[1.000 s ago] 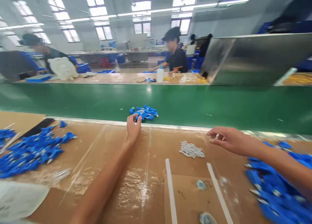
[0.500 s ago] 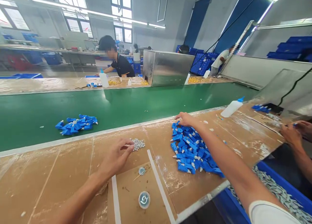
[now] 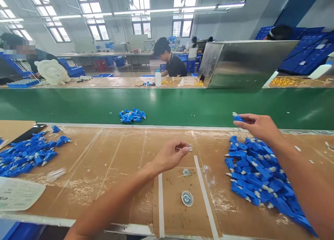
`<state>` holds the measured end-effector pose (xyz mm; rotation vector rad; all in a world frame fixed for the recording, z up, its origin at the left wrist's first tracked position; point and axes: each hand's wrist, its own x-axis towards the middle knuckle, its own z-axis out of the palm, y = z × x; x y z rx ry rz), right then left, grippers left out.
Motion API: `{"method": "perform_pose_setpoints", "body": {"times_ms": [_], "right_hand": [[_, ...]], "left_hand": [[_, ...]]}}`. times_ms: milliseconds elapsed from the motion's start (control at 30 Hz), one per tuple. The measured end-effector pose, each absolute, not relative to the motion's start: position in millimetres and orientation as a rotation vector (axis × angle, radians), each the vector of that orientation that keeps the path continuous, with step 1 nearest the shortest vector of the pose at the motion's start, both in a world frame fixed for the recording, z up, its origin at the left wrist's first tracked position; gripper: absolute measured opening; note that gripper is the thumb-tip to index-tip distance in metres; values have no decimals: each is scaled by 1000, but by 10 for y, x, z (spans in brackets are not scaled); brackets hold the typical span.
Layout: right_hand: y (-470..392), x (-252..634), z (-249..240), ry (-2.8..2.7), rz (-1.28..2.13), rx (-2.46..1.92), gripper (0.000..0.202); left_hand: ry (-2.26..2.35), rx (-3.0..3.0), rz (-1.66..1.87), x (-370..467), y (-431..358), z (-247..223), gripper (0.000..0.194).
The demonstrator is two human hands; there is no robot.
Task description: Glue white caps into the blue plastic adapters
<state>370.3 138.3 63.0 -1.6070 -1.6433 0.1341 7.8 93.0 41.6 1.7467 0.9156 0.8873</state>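
Pinched between the right hand's [image 3: 263, 128] thumb and fingers, a blue piece [image 3: 238, 118] shows near the belt's [image 3: 182, 109] edge, probably held by its body to leave the pale tip free. The left hand [image 3: 169, 156] curls at some small bits [image 3: 190, 149]; whether it grips one, I cannot tell. Below the right hand lies a heap [image 3: 257, 174], likely for easy reach: angular, plastic-looking pieces on shiny-filmed brown board [image 3: 120, 163]. The belt is smooth, glossy green.

the right hand [image 3: 261, 127] pinches a white-tipped blue plastic piece [image 3: 238, 118]; the left hand [image 3: 172, 154] is at small pale bits [image 3: 191, 149].
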Motion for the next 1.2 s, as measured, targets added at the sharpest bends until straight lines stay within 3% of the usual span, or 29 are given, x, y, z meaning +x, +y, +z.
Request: {"method": "perform_pose_setpoints", "body": {"times_ms": [67, 167, 333, 433, 600, 700, 833, 933, 1033, 1100, 1200], "right_hand": [[1089, 3269, 723, -1656, 165, -1585, 31], [613, 2544, 765, -1721, 18, -1451, 26], [85, 1930, 705, -1838, -157, -1180, 39], [-155, 1954, 721, -1797, 51, -1111, 50], [-531, 2116, 680, -1530, 438, -1243, 25], [-655, 2095, 537, -1539, 511, -1227, 30], [-680, 1920, 344, -1765, 298, -1099, 51], [-641, 1793, 257, -1902, 22, -994, 45], [-615, 1730, 205, -1871, -33, -958, 41], [-611, 1717, 179, -1727, 130, -990, 34], [-599, 1705, 160, -1334, 725, -1022, 21]], "left_hand": [[850, 1658, 908, 230, 861, 472, 39], [696, 1433, 983, 485, 724, 581, 53], [569, 1322, 1152, 606, 478, 635, 42], [451, 1180, 1093, 472, 351, 574, 40], [341, 1011, 992, 247, 153, 481, 43], [428, 959, 1005, 199, 39, 437, 40], [656, 872, 977, 198, -140, 377, 36], [735, 840, 981, 211, -279, 363, 35], [750, 867, 1028, 208, -357, 383, 37], [734, 947, 1062, 187, -356, 399, 41], [645, 1109, 1046, 132, -296, 386, 45]]}}
